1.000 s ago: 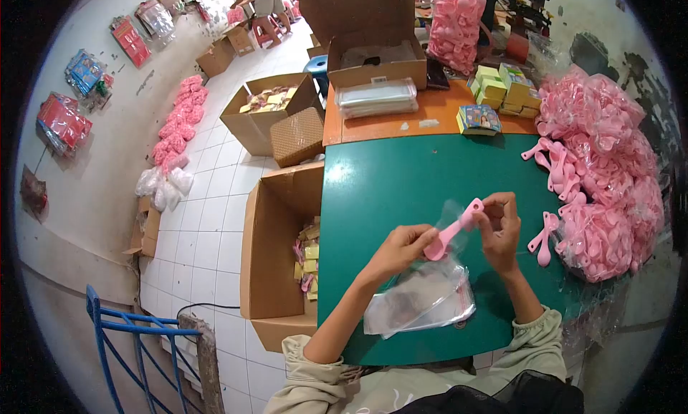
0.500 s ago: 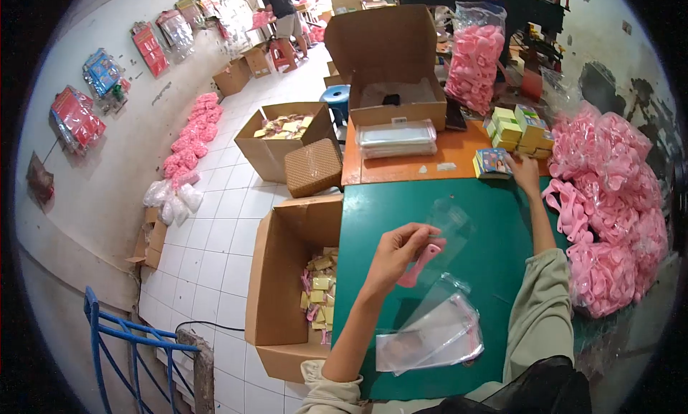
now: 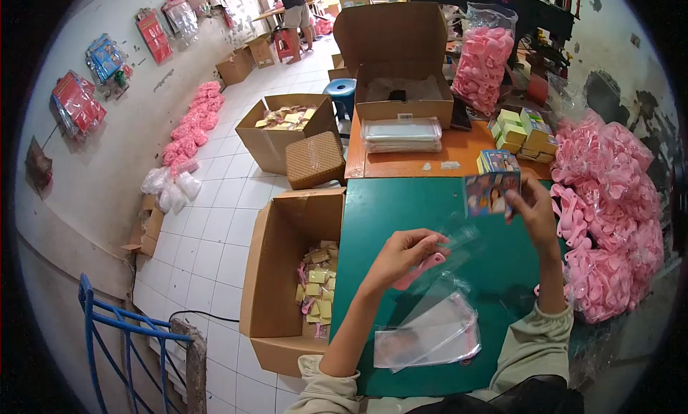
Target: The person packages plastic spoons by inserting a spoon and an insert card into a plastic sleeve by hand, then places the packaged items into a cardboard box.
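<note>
My left hand is closed on a pink spoon and a clear plastic bag, above the green table top. To the right, my right hand grips a small printed box with pictures on its face. Behind it sits a stack of similar boxes on the orange surface. Below my hands lies a pile of flat clear bags. Bagged pink spoons are heaped at the right.
An open carton with yellow packs stands left of the table; another carton and a woven box are behind it. Wrapped clear bags lie near an open brown box. A person stands far back.
My right hand has gone out to the box stack and come back with a printed box. My left hand has kept the spoon and bag and moved left. The camera view has shifted.
</note>
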Demonstrator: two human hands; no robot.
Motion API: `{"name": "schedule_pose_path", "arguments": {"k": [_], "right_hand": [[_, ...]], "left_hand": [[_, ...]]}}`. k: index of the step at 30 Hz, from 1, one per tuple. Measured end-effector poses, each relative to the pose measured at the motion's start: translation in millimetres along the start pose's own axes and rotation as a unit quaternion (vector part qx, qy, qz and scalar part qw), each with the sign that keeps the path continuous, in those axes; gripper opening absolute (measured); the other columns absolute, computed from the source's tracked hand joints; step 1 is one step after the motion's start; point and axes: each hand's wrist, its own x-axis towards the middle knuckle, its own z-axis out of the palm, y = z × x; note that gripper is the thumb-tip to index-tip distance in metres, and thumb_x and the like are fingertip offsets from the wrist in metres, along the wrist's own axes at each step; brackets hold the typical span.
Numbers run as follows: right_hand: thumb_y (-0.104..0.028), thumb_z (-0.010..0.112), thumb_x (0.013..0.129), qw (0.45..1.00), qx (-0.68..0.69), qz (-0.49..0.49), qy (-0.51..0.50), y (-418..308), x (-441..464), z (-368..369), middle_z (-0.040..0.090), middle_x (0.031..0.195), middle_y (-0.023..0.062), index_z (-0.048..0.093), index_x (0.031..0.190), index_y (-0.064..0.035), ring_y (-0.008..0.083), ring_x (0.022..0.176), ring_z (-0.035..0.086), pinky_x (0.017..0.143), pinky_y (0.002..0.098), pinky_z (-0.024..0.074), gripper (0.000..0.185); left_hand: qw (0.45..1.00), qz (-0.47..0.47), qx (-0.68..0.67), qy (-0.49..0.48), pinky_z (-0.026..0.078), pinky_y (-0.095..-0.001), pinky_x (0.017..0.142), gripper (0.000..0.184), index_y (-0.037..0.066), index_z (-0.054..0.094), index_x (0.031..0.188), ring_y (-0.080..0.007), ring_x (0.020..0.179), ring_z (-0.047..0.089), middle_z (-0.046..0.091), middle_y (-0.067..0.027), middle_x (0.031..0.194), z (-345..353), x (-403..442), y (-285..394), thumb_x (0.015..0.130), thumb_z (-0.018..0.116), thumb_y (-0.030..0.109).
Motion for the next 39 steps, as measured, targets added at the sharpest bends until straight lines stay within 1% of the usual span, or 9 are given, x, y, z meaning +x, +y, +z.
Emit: {"name": "schedule_pose_path", "arguments": {"k": [6, 12, 19, 22, 26, 29, 32, 36, 39], "right_hand": [[-0.001, 0.056, 0.084, 0.982, -0.109, 0.052, -0.147, -25, -37, 8, 0.057, 0.074, 0.0043, 0.054, 0.095, 0.0018, 0.0077, 0.060, 0.055, 0.051, 0.0225, 0.0473, 0.011], [-0.002, 0.056, 0.084, 0.999, -0.022, 0.015, 0.024, -37, -50, 17, 0.057, 0.071, 0.0035, 0.055, 0.091, 0.0018, 0.0078, 0.058, 0.054, 0.050, 0.0224, 0.0459, 0.008], [0.000, 0.059, 0.081, 0.980, -0.150, 0.049, -0.119, -39, -49, 15, 0.056, 0.069, 0.0043, 0.055, 0.090, 0.0028, 0.0061, 0.056, 0.052, 0.048, 0.0219, 0.0423, 0.010], [-0.005, 0.060, 0.081, 0.972, -0.154, 0.051, -0.169, -37, -52, 22, 0.056, 0.068, 0.0071, 0.053, 0.086, 0.0028, 0.0141, 0.055, 0.055, 0.050, 0.0270, 0.0443, 0.011], [-0.011, 0.060, 0.080, 0.898, -0.328, -0.077, -0.283, -31, -55, 36, 0.057, 0.075, 0.0155, 0.052, 0.083, 0.0023, 0.0338, 0.070, 0.057, 0.063, 0.0387, 0.0447, 0.016], [-0.011, 0.059, 0.080, 0.893, -0.349, -0.084, -0.270, -16, -65, 38, 0.058, 0.079, 0.0161, 0.052, 0.081, 0.0013, 0.0335, 0.073, 0.057, 0.064, 0.0377, 0.0446, 0.014], [-0.010, 0.063, 0.078, 0.914, -0.240, -0.105, -0.309, -21, -63, 29, 0.059, 0.077, 0.0122, 0.053, 0.080, 0.0013, 0.0266, 0.068, 0.059, 0.061, 0.0327, 0.0457, 0.015], [-0.006, 0.069, 0.074, 0.970, -0.123, 0.120, -0.170, -20, -80, 21, 0.058, 0.072, 0.0047, 0.057, 0.078, 0.0010, 0.0119, 0.066, 0.057, 0.058, 0.0258, 0.0451, 0.014], [-0.004, 0.071, 0.072, 0.972, -0.063, 0.194, -0.117, -18, -94, 21, 0.056, 0.066, 0.0006, 0.058, 0.074, -0.0001, 0.0065, 0.065, 0.054, 0.055, 0.0231, 0.0432, 0.014]], "left_hand": [[1.000, 0.005, 0.012, -0.021, 0.049, -0.0197, 0.070, 0.030, -0.004, 0.060, 0.104, -0.0103, 0.080, 0.062, 0.066, -0.0125, 0.089, 3, -1, -1, 0.094, 0.048, 0.022], [0.999, 0.010, 0.033, -0.023, 0.049, -0.0203, 0.068, 0.030, -0.005, 0.060, 0.102, -0.0101, 0.078, 0.061, 0.066, -0.0116, 0.088, 8, -1, 0, 0.094, 0.048, 0.022], [0.998, -0.001, 0.058, -0.030, 0.049, -0.0223, 0.067, 0.031, -0.006, 0.061, 0.099, -0.0105, 0.077, 0.061, 0.066, -0.0089, 0.087, 8, -1, -6, 0.093, 0.050, 0.022], [0.994, 0.011, 0.105, -0.040, 0.049, -0.0246, 0.066, 0.029, -0.005, 0.063, 0.098, -0.0111, 0.076, 0.061, 0.066, -0.0085, 0.085, 10, -2, -2, 0.091, 0.053, 0.022], [0.976, 0.028, 0.199, -0.082, 0.050, -0.0259, 0.073, 0.031, -0.003, 0.057, 0.111, -0.0121, 0.082, 0.062, 0.066, -0.0079, 0.092, 12, 2, -13, 0.090, 0.055, 0.020], [0.964, 0.038, 0.262, -0.020, 0.050, -0.0295, 0.070, 0.035, 0.004, 0.054, 0.119, -0.0160, 0.081, 0.065, 0.068, -0.0115, 0.089, 34, -11, 9, 0.088, 0.057, 0.021], [0.932, 0.075, 0.353, -0.015, 0.049, -0.0316, 0.065, 0.046, 0.012, 0.044, 0.129, -0.0193, 0.076, 0.066, 0.068, -0.0136, 0.081, 38, -19, 11, 0.087, 0.059, 0.023], [0.928, 0.028, 0.367, -0.062, 0.049, -0.0289, 0.067, 0.052, 0.012, 0.040, 0.131, -0.0160, 0.075, 0.064, 0.068, -0.0131, 0.082, 23, -40, 21, 0.085, 0.062, 0.021], [0.972, 0.079, 0.211, -0.066, 0.049, -0.0264, 0.066, 0.056, 0.011, 0.040, 0.132, -0.0123, 0.077, 0.062, 0.067, -0.0108, 0.086, 0, -54, -13, 0.082, 0.066, 0.016]]}}
